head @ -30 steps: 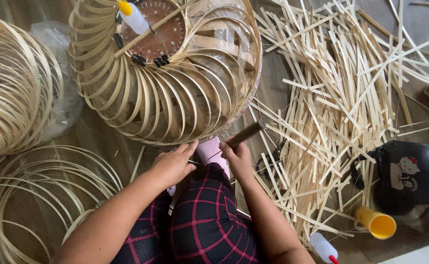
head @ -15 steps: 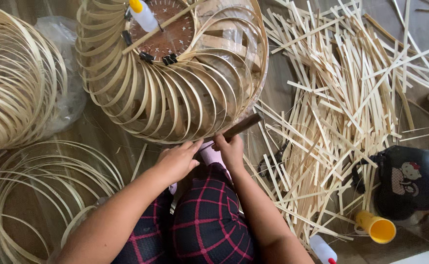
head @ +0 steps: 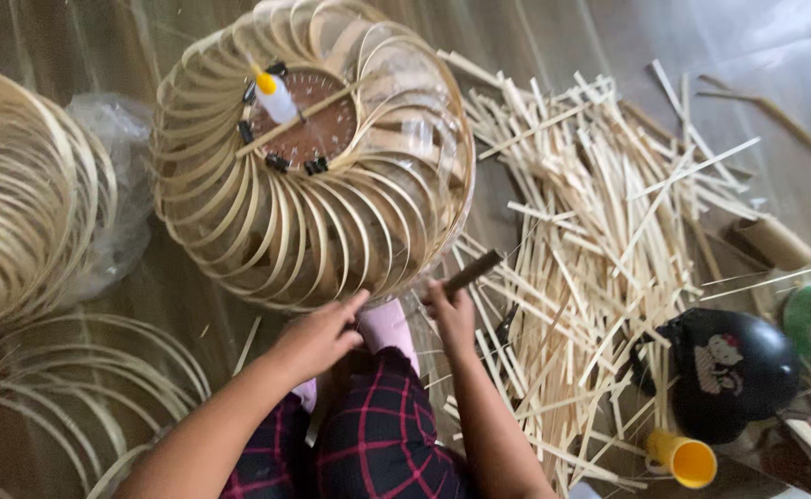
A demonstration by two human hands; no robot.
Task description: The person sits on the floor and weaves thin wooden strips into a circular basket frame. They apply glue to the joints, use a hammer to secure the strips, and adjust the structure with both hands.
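Note:
A round lampshade frame [head: 331,222] of curved bamboo strips stands on the floor in front of me, with a brown disc [head: 308,120] at its centre, small black clips on it and a white glue bottle [head: 276,97] with a yellow tip. My left hand [head: 317,337] rests at the frame's near rim, fingers spread and touching the strips. My right hand [head: 450,312] grips a dark brown tool handle [head: 473,271] that points up and right, next to the rim. My knees in red-and-black plaid and a pink foot [head: 389,328] lie between my arms.
A big heap of loose bamboo strips [head: 599,249] covers the floor on the right. A black helmet [head: 729,370], a yellow cup [head: 687,459] and a cardboard tube [head: 775,242] lie beyond it. Another bamboo frame [head: 17,203] and loose hoops [head: 73,397] are at left.
The view has tilted down and left, so the frame's centre shows fully. Both hands stay at the near rim; the right still holds the brown handle.

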